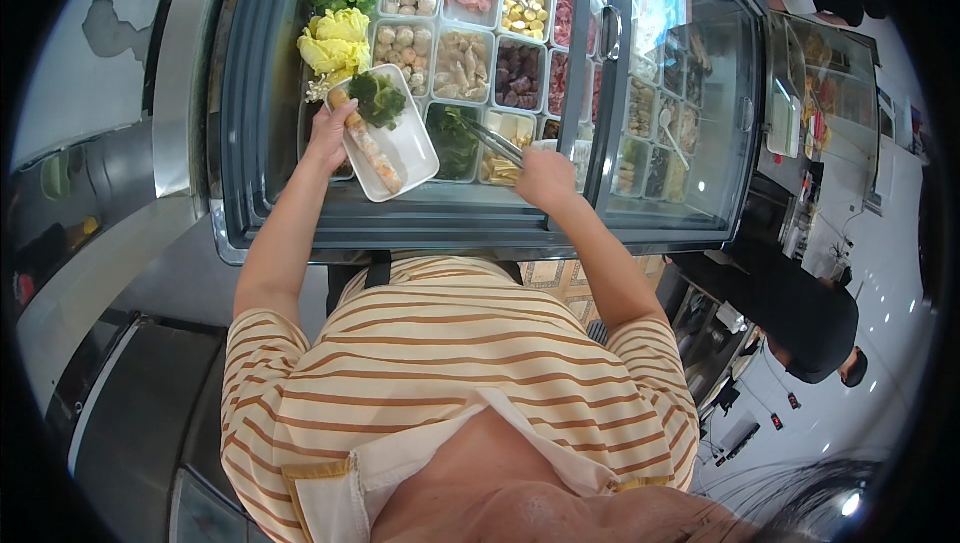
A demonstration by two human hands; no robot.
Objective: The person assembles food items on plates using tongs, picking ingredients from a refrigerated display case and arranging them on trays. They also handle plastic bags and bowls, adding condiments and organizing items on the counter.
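Your striped cream-and-tan shirt (460, 363) fills the foreground, and beyond it the glass-lidded chiller case (700, 143) lies slid open so you can reach the white plastic food tubs (463, 65). Your left hand (328, 135) is closed on the edge of the white rectangular plate (405, 148), held level over the case so the broccoli and skewer stay on; its long axis runs near-right to far-left. Your right hand (545, 178) is wrapped around metal tongs (492, 140), which point away to the left into the tubs.
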